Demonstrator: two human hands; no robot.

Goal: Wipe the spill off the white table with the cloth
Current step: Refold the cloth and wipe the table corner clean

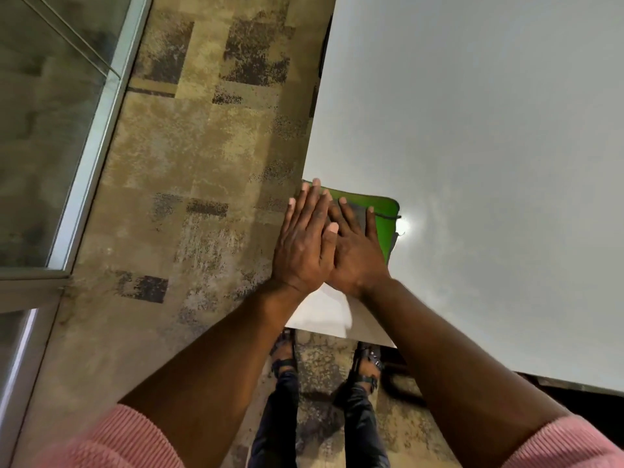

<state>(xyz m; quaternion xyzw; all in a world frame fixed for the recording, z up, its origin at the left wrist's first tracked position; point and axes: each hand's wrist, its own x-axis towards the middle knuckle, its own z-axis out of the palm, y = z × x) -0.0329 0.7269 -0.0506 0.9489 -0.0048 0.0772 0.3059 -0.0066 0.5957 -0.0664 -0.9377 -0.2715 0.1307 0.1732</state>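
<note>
A green cloth (381, 207) with a grey underside lies flat on the white table (489, 130), close to the table's left edge. My right hand (358, 256) presses flat on the cloth with its fingers stretched out. My left hand (300, 246) lies flat beside it, its thumb over the back of my right hand and its fingertips at the cloth's far left corner. The hands hide most of the cloth. A bright glossy spot (404, 226) sits on the table just right of the cloth; I cannot tell whether it is liquid or glare.
A paler white patch (322, 314) shows at the table's near left corner, under my wrists. Patterned brown carpet (202, 146) lies left of the table. A glass partition in a metal frame (96, 146) runs along the far left. My sandalled feet (284, 352) stand below the table's near edge.
</note>
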